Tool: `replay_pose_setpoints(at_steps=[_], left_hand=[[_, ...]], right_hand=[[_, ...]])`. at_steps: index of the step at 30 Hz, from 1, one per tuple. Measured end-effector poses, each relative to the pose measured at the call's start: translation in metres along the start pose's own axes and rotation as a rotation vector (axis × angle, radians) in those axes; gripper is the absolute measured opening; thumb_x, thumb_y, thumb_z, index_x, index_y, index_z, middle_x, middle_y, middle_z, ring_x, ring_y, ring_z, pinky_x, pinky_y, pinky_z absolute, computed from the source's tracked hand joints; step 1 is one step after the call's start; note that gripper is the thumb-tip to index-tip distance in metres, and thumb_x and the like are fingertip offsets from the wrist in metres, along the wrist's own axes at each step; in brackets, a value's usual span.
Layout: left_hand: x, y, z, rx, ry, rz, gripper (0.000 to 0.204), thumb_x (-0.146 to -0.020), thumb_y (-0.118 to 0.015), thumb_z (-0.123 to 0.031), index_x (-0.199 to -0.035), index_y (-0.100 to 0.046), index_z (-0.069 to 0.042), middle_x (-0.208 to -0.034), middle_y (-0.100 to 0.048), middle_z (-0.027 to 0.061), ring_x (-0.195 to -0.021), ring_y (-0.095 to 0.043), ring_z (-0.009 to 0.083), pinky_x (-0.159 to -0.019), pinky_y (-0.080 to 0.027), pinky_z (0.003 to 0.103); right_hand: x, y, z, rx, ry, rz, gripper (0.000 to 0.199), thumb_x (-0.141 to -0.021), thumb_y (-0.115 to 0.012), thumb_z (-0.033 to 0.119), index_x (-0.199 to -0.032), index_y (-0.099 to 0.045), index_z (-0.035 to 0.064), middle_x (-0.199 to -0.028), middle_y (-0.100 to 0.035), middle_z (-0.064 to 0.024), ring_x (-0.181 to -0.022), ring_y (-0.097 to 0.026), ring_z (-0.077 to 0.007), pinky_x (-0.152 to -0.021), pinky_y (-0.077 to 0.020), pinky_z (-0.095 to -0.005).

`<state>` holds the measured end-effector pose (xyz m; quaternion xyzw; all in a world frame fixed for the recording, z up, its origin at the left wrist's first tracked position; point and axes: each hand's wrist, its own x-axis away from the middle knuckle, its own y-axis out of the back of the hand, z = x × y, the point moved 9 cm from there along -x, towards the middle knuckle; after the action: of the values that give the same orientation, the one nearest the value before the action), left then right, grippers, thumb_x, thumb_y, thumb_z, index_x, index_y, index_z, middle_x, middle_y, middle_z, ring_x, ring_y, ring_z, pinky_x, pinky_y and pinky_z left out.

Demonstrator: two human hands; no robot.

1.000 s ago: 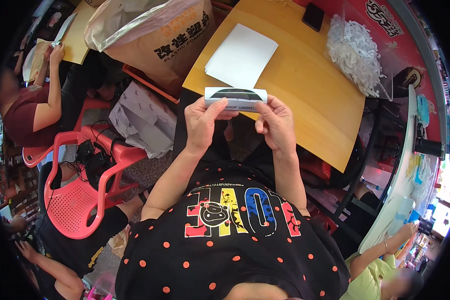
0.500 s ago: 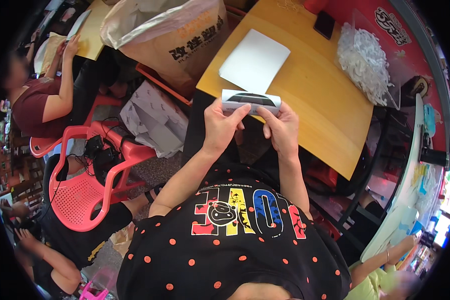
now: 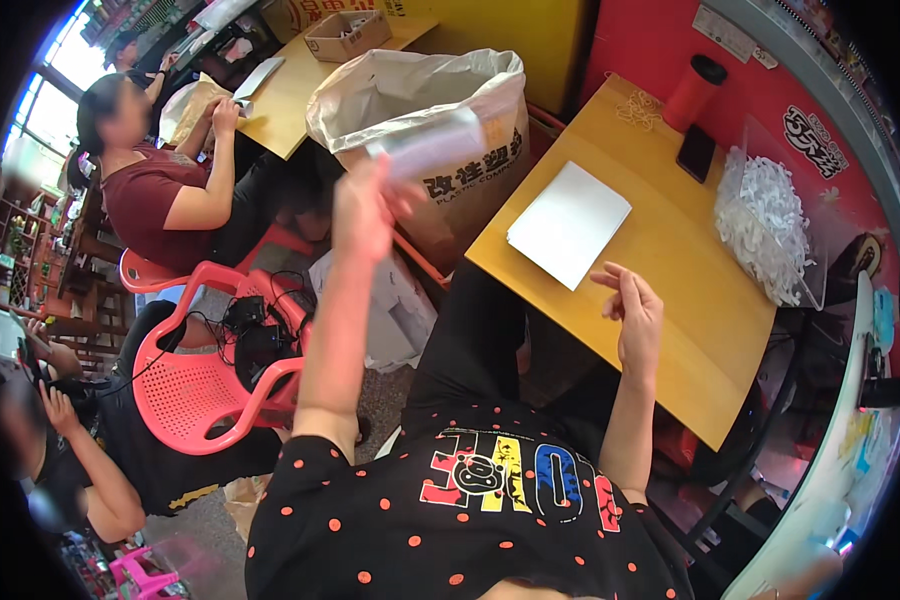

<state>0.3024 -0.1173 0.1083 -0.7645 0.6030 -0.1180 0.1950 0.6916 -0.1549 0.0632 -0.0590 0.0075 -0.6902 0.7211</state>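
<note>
My left hand [image 3: 363, 205], smeared by motion, reaches out toward the large paper sack [image 3: 420, 115] on the left. Its fingers are around one end of a whitish rolled sheet of paper [image 3: 435, 148], which is also blurred and hangs in front of the sack's mouth and side. My right hand [image 3: 632, 310] is over the near edge of the wooden table [image 3: 670, 300], fingers loosely bent and apart, holding nothing. A stack of white sheets [image 3: 570, 222] lies on the table just beyond it.
A clear bin of white paper curls [image 3: 765, 225], a dark phone [image 3: 697, 152] and a red cylinder [image 3: 694, 93] stand or lie at the table's far right. A red plastic chair [image 3: 205, 380] with black cables is on my left. Another person [image 3: 160, 200] sits beyond it.
My left hand has carried the rolled sheet away from the table, up and left to the sack. The right hand has let go of it. The view has shifted left.
</note>
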Motion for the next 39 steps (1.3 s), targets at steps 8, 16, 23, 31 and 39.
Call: replay_pose_setpoints(at_steps=[8,16,23,31,39], left_hand=[[-0.104,0.092,-0.018,-0.306,-0.171,-0.288,0.074,-0.093,-0.068,-0.015,-0.145,-0.025,0.015,-0.139,-0.047,0.0243,-0.110,-0.064,0.0287,-0.071,-0.060,0.033],[0.028,0.049,0.053,-0.371,-0.027,-0.249,0.028,-0.098,-0.060,-0.013,-0.119,-0.062,0.005,-0.110,-0.067,0.0132,-0.086,-0.070,0.0187,-0.068,-0.058,0.027],[0.102,-0.046,0.151,0.326,0.670,0.080,0.060,-0.101,-0.048,-0.050,-0.125,-0.059,0.004,-0.115,-0.069,0.0162,-0.098,-0.070,0.0241,-0.081,-0.059,0.037],[0.093,-0.061,0.154,0.307,0.477,0.114,0.034,-0.091,-0.057,0.006,-0.125,-0.058,0.002,-0.112,-0.068,0.0166,-0.099,-0.069,0.0241,-0.086,-0.059,0.036],[0.118,-0.119,0.057,-0.401,-0.242,0.513,0.030,-0.077,-0.056,0.015,-0.095,-0.075,0.001,-0.127,-0.063,0.0214,-0.116,-0.063,0.0310,-0.098,-0.051,0.037]], right_hand=[[-0.004,-0.062,0.005,1.220,0.635,0.068,0.047,-0.083,-0.074,0.023,-0.124,-0.062,0.0030,-0.133,-0.059,-0.0149,-0.100,-0.066,-0.0307,-0.085,-0.0511,-0.0404],[0.004,-0.065,-0.006,1.169,0.787,0.121,0.024,-0.087,-0.067,0.007,-0.111,-0.067,0.0013,-0.117,-0.068,-0.0126,-0.087,-0.069,-0.0292,-0.074,-0.0530,-0.0346],[0.036,-0.066,0.044,0.886,1.032,0.134,0.028,-0.080,-0.062,-0.002,-0.108,-0.066,-0.0015,-0.107,-0.068,-0.0161,-0.091,-0.069,-0.0299,-0.075,-0.0581,-0.0360],[0.063,-0.051,0.044,0.433,0.342,0.336,0.018,-0.085,-0.067,-0.005,-0.101,-0.071,0.0016,-0.094,-0.069,-0.0112,-0.075,-0.068,-0.0165,-0.062,-0.0547,-0.0276],[0.024,-0.021,-0.001,-0.145,-0.085,0.224,0.008,-0.087,-0.072,0.010,-0.087,-0.072,0.0028,-0.118,-0.064,-0.0094,-0.102,-0.057,-0.0108,-0.088,-0.0463,-0.0278]])
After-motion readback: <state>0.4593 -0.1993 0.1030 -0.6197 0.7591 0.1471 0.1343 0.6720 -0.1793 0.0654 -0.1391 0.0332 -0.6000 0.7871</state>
